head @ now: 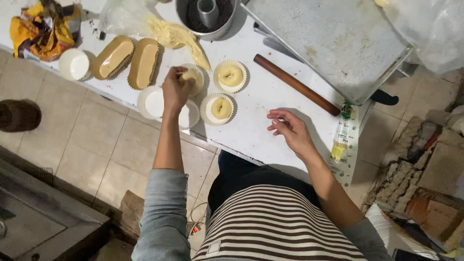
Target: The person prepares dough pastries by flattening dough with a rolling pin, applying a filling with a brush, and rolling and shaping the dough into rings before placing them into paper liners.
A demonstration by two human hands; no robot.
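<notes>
Dough (192, 76) is being pinched between the fingers of the left hand (175, 89), directly above a round white paper cup (199, 82) near the middle of the white table (256, 121).

Inspection proceeds from largest to smallest. The table is being occupied across most of its far portion; its near edge is running diagonally just beyond the person's striped shirt (275, 224), and a bare strip is being left open along that edge between the cups and the right hand. A large metal baking tray (333, 43) is lying at the far right, one corner overhanging the table's right edge. A round metal tube pan (208, 17) is standing at the far edge. A clear piping bag (164, 31) with pale batter is lying beside it. A wooden rolling pin (296, 84) is lying diagonally just below the tray, clear of the cups. Two oval paper moulds (128, 60) filled with tan batter are sitting side by side at the left. A small bottle (340, 140) is lying at the right edge. Two cups holding ring-shaped dough pieces (225, 92) are sitting just right of the left hand, close together.

The right hand (289, 129) is being held empty over bare tabletop, fingers loosely curled and apart, well away from the cups.
</notes>
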